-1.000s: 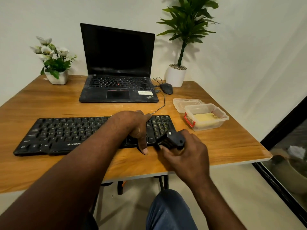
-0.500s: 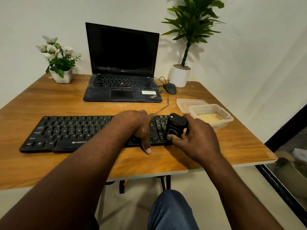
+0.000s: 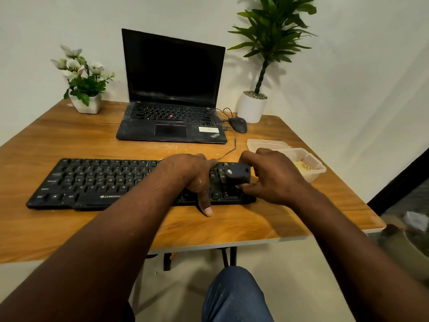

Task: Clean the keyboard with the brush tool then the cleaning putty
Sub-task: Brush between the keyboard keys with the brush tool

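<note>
Brushing has started: the small black plastic brush tool (image 3: 238, 175), held off the front edge a second ago, now rests on the right-end keys of the black full-size keyboard (image 3: 104, 180), pinched by the right hand (image 3: 271, 180). The left hand (image 3: 190, 175), just beside it, grips the keyboard to steady it. The yellow putty (image 3: 301, 167) lies beyond the right hand, not yet used.

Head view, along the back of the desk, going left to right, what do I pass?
Flower pot → laptop → plant pot
</note>
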A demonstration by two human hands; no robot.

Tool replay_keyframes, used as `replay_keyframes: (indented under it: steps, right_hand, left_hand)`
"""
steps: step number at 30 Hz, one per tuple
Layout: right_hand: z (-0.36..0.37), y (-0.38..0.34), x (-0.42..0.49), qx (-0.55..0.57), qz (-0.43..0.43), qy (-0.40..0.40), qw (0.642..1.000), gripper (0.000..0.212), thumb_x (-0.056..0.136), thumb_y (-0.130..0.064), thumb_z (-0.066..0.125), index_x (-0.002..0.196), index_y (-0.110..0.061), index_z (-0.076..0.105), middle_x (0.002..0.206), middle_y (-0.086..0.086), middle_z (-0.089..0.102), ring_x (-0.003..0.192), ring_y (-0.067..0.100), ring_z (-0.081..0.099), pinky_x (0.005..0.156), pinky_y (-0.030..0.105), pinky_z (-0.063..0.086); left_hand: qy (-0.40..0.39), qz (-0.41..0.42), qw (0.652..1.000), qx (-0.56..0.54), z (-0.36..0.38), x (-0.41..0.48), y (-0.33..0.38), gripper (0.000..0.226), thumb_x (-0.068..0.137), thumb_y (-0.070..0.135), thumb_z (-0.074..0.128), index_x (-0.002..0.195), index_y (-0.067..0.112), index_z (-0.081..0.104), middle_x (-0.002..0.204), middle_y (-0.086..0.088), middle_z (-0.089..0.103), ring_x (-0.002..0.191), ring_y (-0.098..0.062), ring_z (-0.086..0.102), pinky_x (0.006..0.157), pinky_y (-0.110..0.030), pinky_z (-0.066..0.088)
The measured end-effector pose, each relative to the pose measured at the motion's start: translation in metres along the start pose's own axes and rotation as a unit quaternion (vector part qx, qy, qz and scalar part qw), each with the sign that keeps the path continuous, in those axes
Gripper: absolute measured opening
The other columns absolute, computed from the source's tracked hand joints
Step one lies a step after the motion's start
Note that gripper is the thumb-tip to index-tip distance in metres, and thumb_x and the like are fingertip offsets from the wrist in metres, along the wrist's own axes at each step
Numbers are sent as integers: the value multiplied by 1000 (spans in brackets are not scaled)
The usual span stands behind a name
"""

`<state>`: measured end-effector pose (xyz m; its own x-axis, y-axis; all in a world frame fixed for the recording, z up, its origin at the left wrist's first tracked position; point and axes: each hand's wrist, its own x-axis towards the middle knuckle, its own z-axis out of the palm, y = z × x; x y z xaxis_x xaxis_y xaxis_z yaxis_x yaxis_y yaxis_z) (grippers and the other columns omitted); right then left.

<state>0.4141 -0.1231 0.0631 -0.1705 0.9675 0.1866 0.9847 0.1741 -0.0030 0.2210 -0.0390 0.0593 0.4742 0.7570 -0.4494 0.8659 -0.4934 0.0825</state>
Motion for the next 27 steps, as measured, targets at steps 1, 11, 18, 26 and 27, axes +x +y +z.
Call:
replay_keyframes:
  steps: [1,11,18,26,27]
  right_hand:
    - [-4,2,-5,1,-13,-14,1000,50,78,-50,80,118,-37,53,95,-9,50,90,18,53,67,31,36]
    - [-21,13,-13,141,-20,-18,990,40,75,-43,89,99,-38,58,76,-19,59,71,2,54,61,30,37]
    - [-2,19,52,76,26,39,996,63,76,-47,87,130,-26,62,118,-3,73,103,20,66,81,41,56]
    - [-35,22,45,143,-45,-163,975,41,74,-30,91,98,-38,59,78,-20,65,73,-4,61,59,13,40]
    - [-35,22,46,142,-43,-126,981,40,74,-32,91,100,-35,60,78,-20,64,73,-2,60,60,15,38]
  left_hand:
    - [0,1,1000,0,0,0,-1,149,51,57,96,164,38,1,169,8,15,152,-34,25,114,-63,37]
    - [5,2,1000,4,0,-1,-1,148,52,57,96,164,37,1,169,7,14,153,-34,24,114,-63,36]
    - [1,-4,1000,5,0,-1,0,148,52,58,96,164,39,0,169,7,15,153,-34,24,113,-64,37]
    - [6,5,1000,9,1,0,-2,147,54,60,94,164,38,-1,170,6,13,154,-34,21,114,-64,36]
    - [7,7,1000,10,1,0,-2,147,54,60,94,164,37,-1,170,6,13,154,-34,22,114,-63,36]
